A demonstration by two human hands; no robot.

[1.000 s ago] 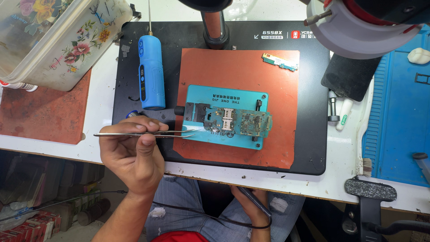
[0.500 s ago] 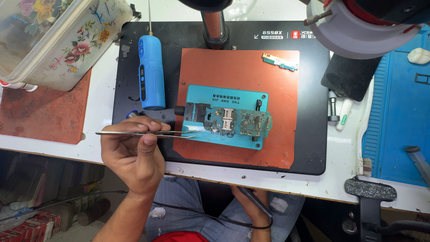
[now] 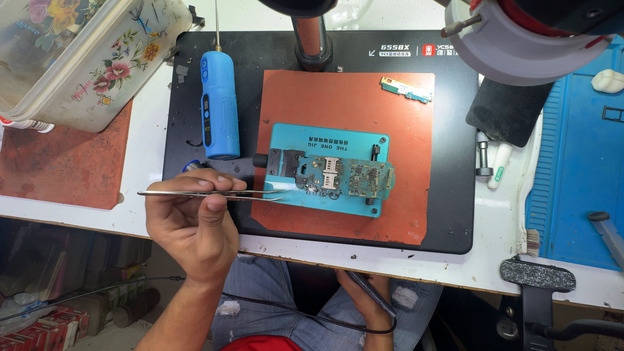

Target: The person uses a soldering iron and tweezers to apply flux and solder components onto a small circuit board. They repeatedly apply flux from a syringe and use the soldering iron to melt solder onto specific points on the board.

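Note:
My left hand (image 3: 195,227) grips thin metal tweezers (image 3: 214,194) held level, their tip at the left edge of a green circuit board (image 3: 344,177). The board is clamped in a teal jig (image 3: 364,146) on an orange mat (image 3: 351,97). My right hand (image 3: 367,309) rests below the table edge over my lap, shut on a dark pen-shaped tool (image 3: 372,292) with a black cable. A blue electric screwdriver (image 3: 220,107) lies just above my left hand. A small board strip (image 3: 406,89) lies at the mat's far right corner.
A floral plastic box (image 3: 84,58) stands at the far left over a brown mat (image 3: 58,162). A microscope post (image 3: 312,39) and grey ring light (image 3: 520,45) hang over the black base. A dark slab (image 3: 507,110), blue mat (image 3: 578,162) and brush (image 3: 536,273) are on the right.

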